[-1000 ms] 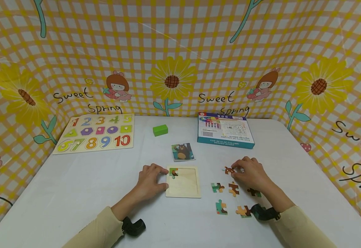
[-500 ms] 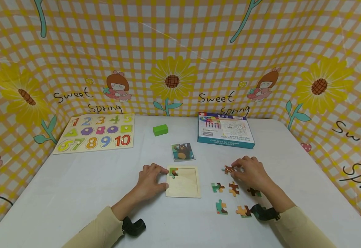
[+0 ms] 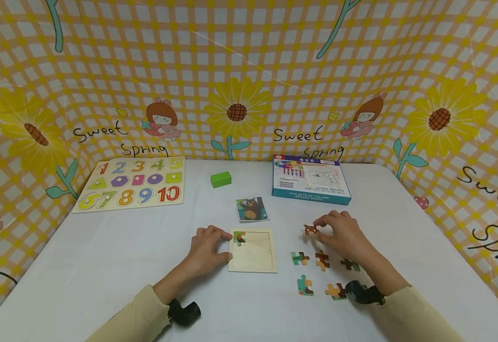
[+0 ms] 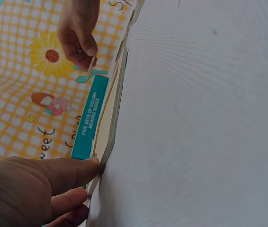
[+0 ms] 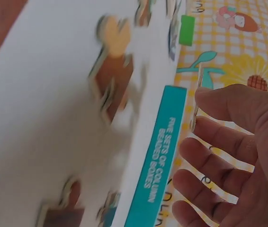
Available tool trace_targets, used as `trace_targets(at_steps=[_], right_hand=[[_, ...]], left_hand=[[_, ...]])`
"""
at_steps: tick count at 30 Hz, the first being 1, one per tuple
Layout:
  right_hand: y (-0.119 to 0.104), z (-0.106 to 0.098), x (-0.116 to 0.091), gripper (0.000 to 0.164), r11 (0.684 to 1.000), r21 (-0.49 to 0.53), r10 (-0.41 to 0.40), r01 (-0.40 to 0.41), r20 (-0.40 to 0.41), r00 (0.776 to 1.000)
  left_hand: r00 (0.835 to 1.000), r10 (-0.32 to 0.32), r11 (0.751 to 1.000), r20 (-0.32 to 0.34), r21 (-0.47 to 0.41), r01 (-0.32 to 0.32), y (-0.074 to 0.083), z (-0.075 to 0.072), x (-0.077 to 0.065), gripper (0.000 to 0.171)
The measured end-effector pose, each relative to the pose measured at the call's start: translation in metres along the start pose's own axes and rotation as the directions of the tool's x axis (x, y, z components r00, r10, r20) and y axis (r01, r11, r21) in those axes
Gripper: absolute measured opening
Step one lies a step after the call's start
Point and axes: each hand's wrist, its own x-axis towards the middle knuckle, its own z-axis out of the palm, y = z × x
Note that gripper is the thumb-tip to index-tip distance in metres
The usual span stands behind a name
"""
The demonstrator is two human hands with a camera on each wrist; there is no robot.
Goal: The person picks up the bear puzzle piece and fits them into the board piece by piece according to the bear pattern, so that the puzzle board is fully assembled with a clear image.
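My right hand (image 3: 344, 233) pinches a brown puzzle piece (image 3: 311, 230) between thumb and index finger. In the right wrist view, that piece (image 5: 198, 94) is edge-on and raised off the table, the other fingers loosely bent. My left hand (image 3: 208, 250) touches the left edge of a square wooden puzzle tray (image 3: 253, 271), thumb and index finger spread along it. One green-and-brown piece (image 3: 239, 237) sits in the tray's upper left corner. Several loose pieces lie right of the tray, among them a brown one (image 3: 322, 261) and a green one (image 3: 305, 286).
Behind the tray lies a bear picture card (image 3: 253, 210). Farther back are a green block (image 3: 221, 179), a teal-edged box (image 3: 311, 195) and a number board (image 3: 133, 183). Patterned cloth (image 3: 236, 57) rises around the white table (image 3: 240, 308).
The right hand has lifted the brown piece from the table and shifted it slightly left and away from me. My left hand and the tray have stayed put.
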Motion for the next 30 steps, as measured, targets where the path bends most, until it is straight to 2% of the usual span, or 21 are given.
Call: trace_targets(at_steps=[7,14,30], right_hand=[[-0.018,0.002,-0.002,0.025,0.998,0.013,-0.057,0.057,-0.033,0.998],[-0.036,0.007,-0.001,0.025,0.998,0.036,-0.046,0.046,-0.017,0.999],[-0.075,0.018,0.007,0.024,0.987,0.063,-0.149,0.151,-0.027,0.988]], left_hand=[[1.0,0.003,1.0,0.001,0.006,-0.003,0.0,0.0,0.0,0.036],[1.0,0.008,1.0,0.0,0.01,-0.008,0.0,0.0,-0.001,0.036],[1.0,0.018,1.0,-0.006,0.021,-0.018,-0.001,0.0,0.0,0.036]])
